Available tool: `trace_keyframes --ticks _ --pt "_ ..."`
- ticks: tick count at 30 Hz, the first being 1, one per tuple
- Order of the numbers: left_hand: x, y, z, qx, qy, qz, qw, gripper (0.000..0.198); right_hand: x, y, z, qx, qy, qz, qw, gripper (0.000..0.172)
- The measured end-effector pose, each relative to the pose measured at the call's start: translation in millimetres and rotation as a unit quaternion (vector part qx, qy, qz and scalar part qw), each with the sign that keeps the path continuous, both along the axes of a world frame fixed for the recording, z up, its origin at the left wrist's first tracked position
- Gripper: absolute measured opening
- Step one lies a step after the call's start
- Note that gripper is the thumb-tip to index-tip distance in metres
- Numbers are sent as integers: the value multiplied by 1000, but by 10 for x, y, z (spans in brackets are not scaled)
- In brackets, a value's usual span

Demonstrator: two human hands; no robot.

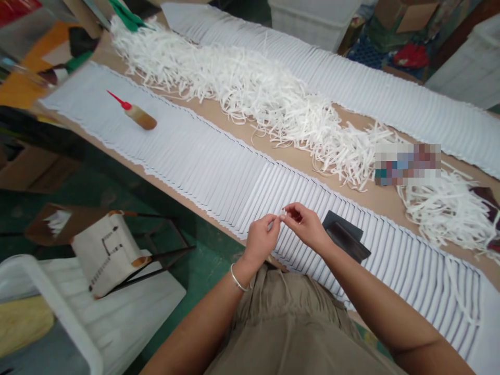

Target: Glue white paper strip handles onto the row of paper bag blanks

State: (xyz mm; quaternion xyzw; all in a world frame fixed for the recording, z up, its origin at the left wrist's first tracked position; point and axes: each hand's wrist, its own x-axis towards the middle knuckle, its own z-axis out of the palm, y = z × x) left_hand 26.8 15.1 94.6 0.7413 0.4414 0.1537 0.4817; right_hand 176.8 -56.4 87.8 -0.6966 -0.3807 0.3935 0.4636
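Note:
My left hand [262, 238] and my right hand [303, 223] meet above the near row of white layered sheets [219, 172], fingertips pinched together. A small whitish bit shows between them, too small to name. The right part of this row carries rolled-looking white strips with dark lines between them. Just right of my right hand lie a flat dark piece and a curved black piece [346, 240], on top of the row. Farther left, a bottle with a red pointed nozzle and brownish contents [140, 115] lies on its side on the sheets.
A long heap of loose white strips [250, 78] runs along the brown tabletop [289, 151]. Behind it lies another row of white sheets [351, 78]. White bins [312, 21] stand beyond the table. At lower left are a stool with a cream cover [109, 252] and a white plastic chair [62, 307].

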Motion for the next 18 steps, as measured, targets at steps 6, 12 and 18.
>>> trace_keyframes --ticks 6,12,18 --pt "-130 129 -66 8 23 -53 998 30 79 228 -108 -34 9 56 998 16" --pt "-113 306 -173 -47 -12 -65 997 22 87 344 -111 -57 -33 132 989 13" --pt "-90 401 -209 43 77 -121 989 21 214 501 -68 -54 -206 253 944 11"
